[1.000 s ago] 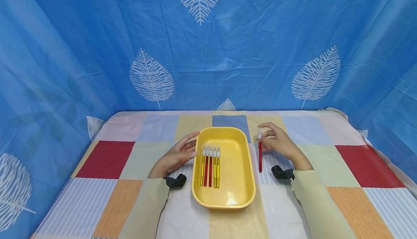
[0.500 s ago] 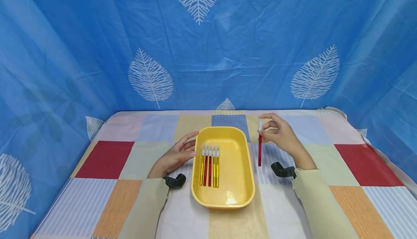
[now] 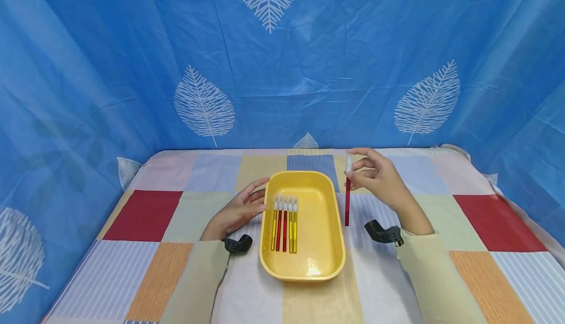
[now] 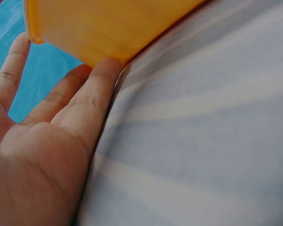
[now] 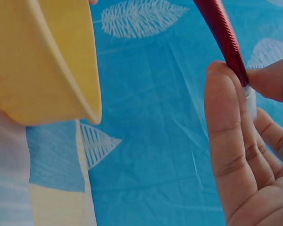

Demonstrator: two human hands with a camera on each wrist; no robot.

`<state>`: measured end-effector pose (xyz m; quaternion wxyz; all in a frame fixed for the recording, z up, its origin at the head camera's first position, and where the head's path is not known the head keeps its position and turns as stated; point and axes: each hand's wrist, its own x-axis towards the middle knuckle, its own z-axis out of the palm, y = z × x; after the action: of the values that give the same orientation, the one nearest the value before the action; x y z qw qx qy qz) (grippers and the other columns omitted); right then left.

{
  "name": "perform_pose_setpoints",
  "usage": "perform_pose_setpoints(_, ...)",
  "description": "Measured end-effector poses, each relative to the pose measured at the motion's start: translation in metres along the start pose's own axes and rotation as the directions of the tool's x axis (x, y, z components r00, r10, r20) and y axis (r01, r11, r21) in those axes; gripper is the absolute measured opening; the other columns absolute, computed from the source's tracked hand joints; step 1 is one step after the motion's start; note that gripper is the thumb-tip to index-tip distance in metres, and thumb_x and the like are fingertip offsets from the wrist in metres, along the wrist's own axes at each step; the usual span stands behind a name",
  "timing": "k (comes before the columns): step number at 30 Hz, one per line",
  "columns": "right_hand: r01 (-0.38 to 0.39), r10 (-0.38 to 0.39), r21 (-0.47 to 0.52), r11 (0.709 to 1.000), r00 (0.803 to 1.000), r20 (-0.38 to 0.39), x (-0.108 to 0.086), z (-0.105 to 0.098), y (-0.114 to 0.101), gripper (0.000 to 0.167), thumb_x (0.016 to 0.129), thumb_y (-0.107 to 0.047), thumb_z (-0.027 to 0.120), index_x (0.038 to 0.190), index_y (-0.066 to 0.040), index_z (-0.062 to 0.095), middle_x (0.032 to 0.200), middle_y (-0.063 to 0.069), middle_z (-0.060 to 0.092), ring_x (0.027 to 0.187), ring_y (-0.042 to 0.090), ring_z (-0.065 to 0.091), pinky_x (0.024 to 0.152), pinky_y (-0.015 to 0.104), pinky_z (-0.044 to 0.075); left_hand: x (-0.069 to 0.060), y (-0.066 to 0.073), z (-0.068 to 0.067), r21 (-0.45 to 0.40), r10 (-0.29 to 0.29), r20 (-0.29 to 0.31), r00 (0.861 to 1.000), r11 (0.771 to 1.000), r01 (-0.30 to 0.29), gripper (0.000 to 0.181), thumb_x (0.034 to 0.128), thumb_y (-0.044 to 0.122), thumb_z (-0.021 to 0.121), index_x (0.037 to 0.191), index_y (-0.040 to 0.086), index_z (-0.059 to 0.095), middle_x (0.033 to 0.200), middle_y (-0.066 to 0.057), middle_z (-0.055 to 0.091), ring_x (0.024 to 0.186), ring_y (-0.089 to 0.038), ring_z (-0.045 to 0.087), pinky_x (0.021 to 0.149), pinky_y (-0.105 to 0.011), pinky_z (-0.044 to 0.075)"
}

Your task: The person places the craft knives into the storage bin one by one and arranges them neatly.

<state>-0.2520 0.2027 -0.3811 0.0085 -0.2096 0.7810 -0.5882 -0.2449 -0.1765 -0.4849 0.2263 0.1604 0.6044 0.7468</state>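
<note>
My right hand (image 3: 381, 182) pinches a red craft knife (image 3: 347, 204) near its whitish cap, cap end up and handle hanging down. In the right wrist view the red knurled handle (image 5: 224, 40) and the thumb and fingers around its collar are close up. This hand is just right of a yellow tray (image 3: 318, 236). Inside the tray, on its left half, several capped craft knives (image 3: 284, 228) lie side by side, some red and some gold. My left hand (image 3: 236, 213) rests against the tray's left side with its fingers extended; fingertips touch the tray wall (image 4: 108, 28) in the left wrist view.
A patchwork cloth (image 3: 198, 285) covers the table under the tray. Blue curtain (image 3: 282, 108) with white leaf prints hangs behind and at both sides. Black camera mounts (image 3: 238, 244) sit on both wrists.
My right hand has risen with the red craft knife and then shifted slightly left toward the tray. The left hand, tray and knives inside it have stayed put.
</note>
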Motion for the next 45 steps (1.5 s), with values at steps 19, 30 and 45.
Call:
perform_pose_setpoints(19,-0.169,0.166,-0.004,0.986,0.968,0.188,0.013,0.041,-0.007,0.052,0.104,-0.002,0.068,0.151,0.005,0.048,0.104,0.018,0.065,0.082,0.027,0.078,0.078,0.043,0.068,0.0,-0.001,-0.002,-0.014,-0.004,0.009,1.0,1.0,0.004,0.085,0.1045,0.004,0.067,0.173,0.008,0.018,0.172,-0.027,0.029,0.158,-0.04,0.037,0.116,-0.035,0.05)
perform_pose_setpoints(30,-0.24,0.241,-0.034,0.97,0.94,0.244,0.025,0.057,-0.006,0.049,0.103,0.004,0.065,0.149,0.01,0.048,0.099,0.02,0.071,0.081,0.03,0.076,0.077,0.046,0.068,0.002,-0.003,-0.004,-0.006,-0.014,0.002,1.0,1.0,0.014,0.084,0.1049,0.002,0.065,0.174,0.011,0.019,0.172,-0.024,0.031,0.158,-0.038,0.037,0.117,-0.036,0.049)
perform_pose_setpoints(45,-0.341,0.376,-0.172,0.924,0.893,0.248,0.035,0.074,-0.001,0.048,0.099,0.004,0.072,0.143,0.01,0.052,0.091,0.017,0.076,0.08,0.033,0.075,0.078,0.044,0.068,0.0,0.0,0.001,-0.012,-0.005,-0.002,1.0,1.0,0.005,0.087,0.1031,0.007,0.071,0.173,0.01,0.02,0.171,-0.026,0.033,0.158,-0.039,0.037,0.117,-0.036,0.049)
